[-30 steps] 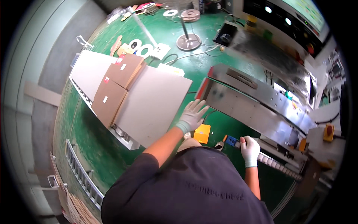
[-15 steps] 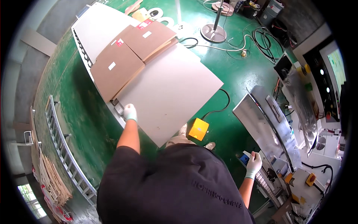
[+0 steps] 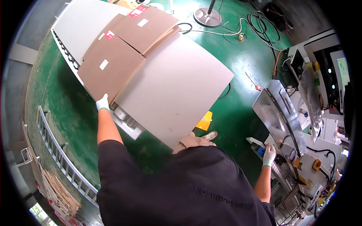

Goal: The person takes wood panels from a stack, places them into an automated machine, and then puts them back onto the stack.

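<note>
Two flat brown cardboard cartons lie side by side on a long pale board, the left carton (image 3: pixel 109 67) and the right carton (image 3: pixel 149 28), each with white and red labels. My left hand (image 3: pixel 102 102), in a white glove, grips the near corner of the left carton, fingers closed at its edge. Over to the right, my right hand (image 3: pixel 269 154), also gloved, is closed beside a metal machine bed (image 3: pixel 277 113). Its fingertips look bare, and whatever they may hold is hidden. A blue part (image 3: pixel 260 150) sits just left of that hand.
A large pale board (image 3: pixel 181 83) overhangs in front of me. Under its right edge is a yellow box (image 3: pixel 204 121) on the green floor. A metal ladder (image 3: pixel 62 150) lies at the left, near stacked cardboard (image 3: pixel 60 192). Cables (image 3: pixel 260 30) and a round stand base (image 3: pixel 207 17) are farther off.
My left hand has moved left from the board's edge onto the left carton's corner. My right hand has shifted slightly right and up. The view has turned a little.
</note>
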